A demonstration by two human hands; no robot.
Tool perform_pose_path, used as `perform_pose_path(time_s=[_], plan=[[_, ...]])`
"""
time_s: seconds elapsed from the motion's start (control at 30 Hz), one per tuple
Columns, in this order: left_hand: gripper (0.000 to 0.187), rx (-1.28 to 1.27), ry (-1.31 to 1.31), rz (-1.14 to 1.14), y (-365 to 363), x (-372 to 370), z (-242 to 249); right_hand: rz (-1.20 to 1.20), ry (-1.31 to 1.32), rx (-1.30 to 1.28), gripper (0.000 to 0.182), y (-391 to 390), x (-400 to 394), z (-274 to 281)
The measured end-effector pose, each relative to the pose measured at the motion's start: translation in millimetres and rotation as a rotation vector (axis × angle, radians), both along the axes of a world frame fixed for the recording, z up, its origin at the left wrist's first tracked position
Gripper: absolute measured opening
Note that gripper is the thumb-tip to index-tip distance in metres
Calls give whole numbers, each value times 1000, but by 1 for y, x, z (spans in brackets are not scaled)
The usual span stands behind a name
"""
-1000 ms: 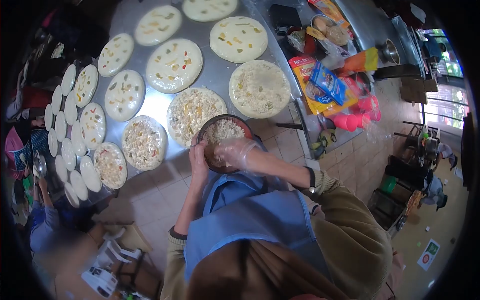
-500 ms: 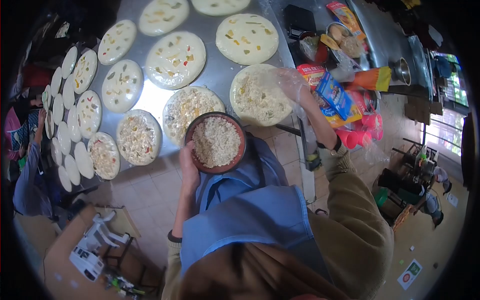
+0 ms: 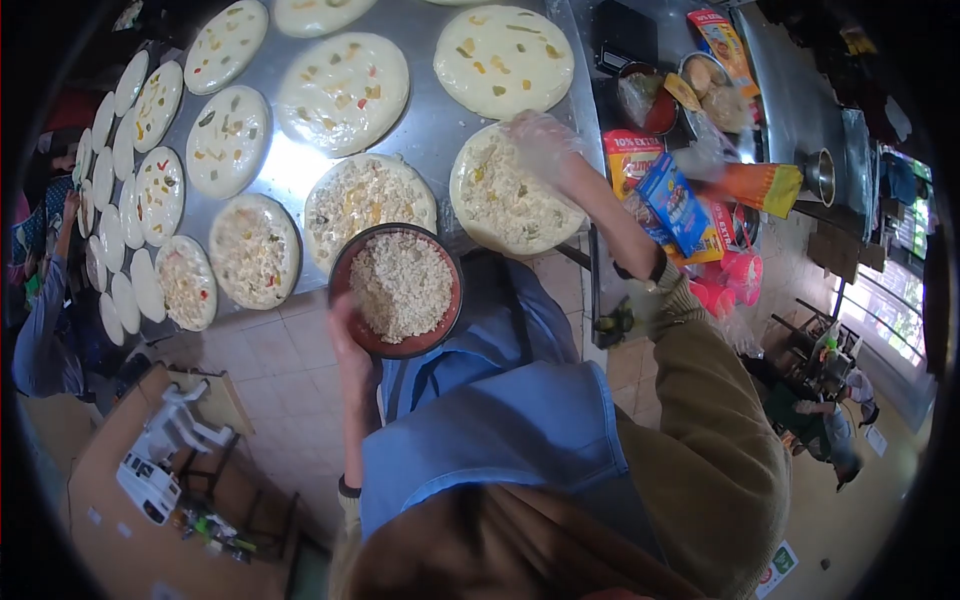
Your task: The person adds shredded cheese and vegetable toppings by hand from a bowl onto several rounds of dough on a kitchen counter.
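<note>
My left hand (image 3: 350, 335) grips the rim of a reddish-brown bowl (image 3: 452, 318) on its near left side. Pale, crumbly topping (image 3: 405, 285) lies inside the bowl, held tilted in front of the blue apron. In a clear plastic glove, my right hand (image 3: 548, 145) is over the upper right of a round dough disc (image 3: 495, 225) strewn with crumbs and candied fruit. Motion blur smears its fingers, so whether they hold crumbs cannot be told. Just beyond the bowl sits another crumb-covered disc (image 3: 340, 195); a glossy disc with fruit pieces (image 3: 505, 75) lies farther back.
Several more dough discs (image 3: 228, 140) cover the metal table (image 3: 430, 160) to the left. On the right stand a blue packet (image 3: 685, 205), pink cups (image 3: 740, 275), a metal bowl (image 3: 820, 178) and a dark scale (image 3: 625, 35). Another person's sleeve (image 3: 45, 340) shows at far left.
My gloved right hand has shifted up and left over the crumb-covered disc. The bowl in my left hand has moved slightly left, and the whole view has turned a little.
</note>
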State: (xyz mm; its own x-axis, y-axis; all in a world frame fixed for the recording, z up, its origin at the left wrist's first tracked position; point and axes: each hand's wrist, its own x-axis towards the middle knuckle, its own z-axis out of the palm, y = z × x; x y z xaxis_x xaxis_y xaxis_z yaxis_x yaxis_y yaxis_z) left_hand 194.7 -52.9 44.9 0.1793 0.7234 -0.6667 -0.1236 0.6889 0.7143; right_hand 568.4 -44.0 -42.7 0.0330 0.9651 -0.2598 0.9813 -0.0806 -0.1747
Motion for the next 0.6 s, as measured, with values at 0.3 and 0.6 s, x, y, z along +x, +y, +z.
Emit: perform_pose_path(time_s=[0.3,0.6], plan=[[52,7,68,22,0,-13,-8,-309,472,150,17,-36,-13,51],[52,23,27,-53,10,-35,-5,-240,116,148,20,-82,-47,39]])
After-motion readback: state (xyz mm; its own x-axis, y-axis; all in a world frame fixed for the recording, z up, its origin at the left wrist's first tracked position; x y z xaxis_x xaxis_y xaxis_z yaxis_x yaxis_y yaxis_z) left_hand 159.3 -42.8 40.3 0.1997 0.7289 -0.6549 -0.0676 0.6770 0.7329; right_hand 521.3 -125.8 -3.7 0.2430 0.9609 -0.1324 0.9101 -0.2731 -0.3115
